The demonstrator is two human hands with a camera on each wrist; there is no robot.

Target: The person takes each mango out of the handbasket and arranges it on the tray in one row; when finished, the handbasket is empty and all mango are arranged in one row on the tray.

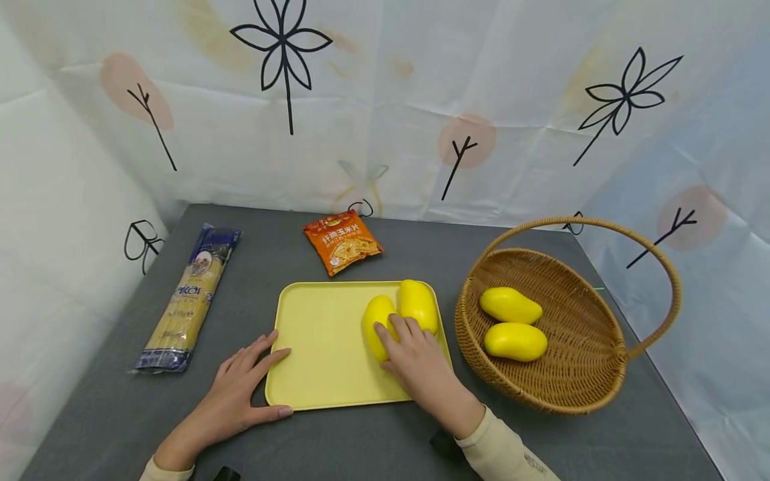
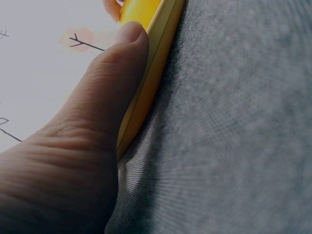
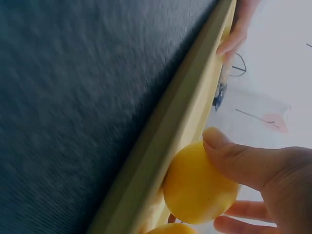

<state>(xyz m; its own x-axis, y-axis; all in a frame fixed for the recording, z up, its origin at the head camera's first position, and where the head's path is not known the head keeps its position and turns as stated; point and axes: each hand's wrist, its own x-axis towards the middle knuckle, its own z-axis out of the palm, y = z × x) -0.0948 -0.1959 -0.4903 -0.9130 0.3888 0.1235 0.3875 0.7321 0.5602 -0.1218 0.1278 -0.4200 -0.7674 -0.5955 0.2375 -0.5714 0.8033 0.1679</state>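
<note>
On the right half of a shallow yellow tray (image 1: 325, 347) lie two yellow mangoes, the left mango (image 1: 377, 311) and the right mango (image 1: 418, 305), close together. My right hand (image 1: 421, 364) holds the left mango, its thumb (image 3: 234, 153) on one side and fingers reaching over the top. In the right wrist view that mango (image 3: 200, 187) shows between thumb and fingers. With fingers spread, my left hand (image 1: 234, 394) rests at the tray's left end. The left thumb (image 2: 109, 83) lies along the tray's near rim (image 2: 151, 83).
To the right stands a wicker basket (image 1: 577, 334) with a tall arched handle, two mangoes (image 1: 514, 341) inside. An orange snack bag (image 1: 343, 242) lies behind the tray. A long pack of noodles (image 1: 189, 300) lies at the left. Patterned white cloth (image 1: 385, 87) hangs behind the grey table.
</note>
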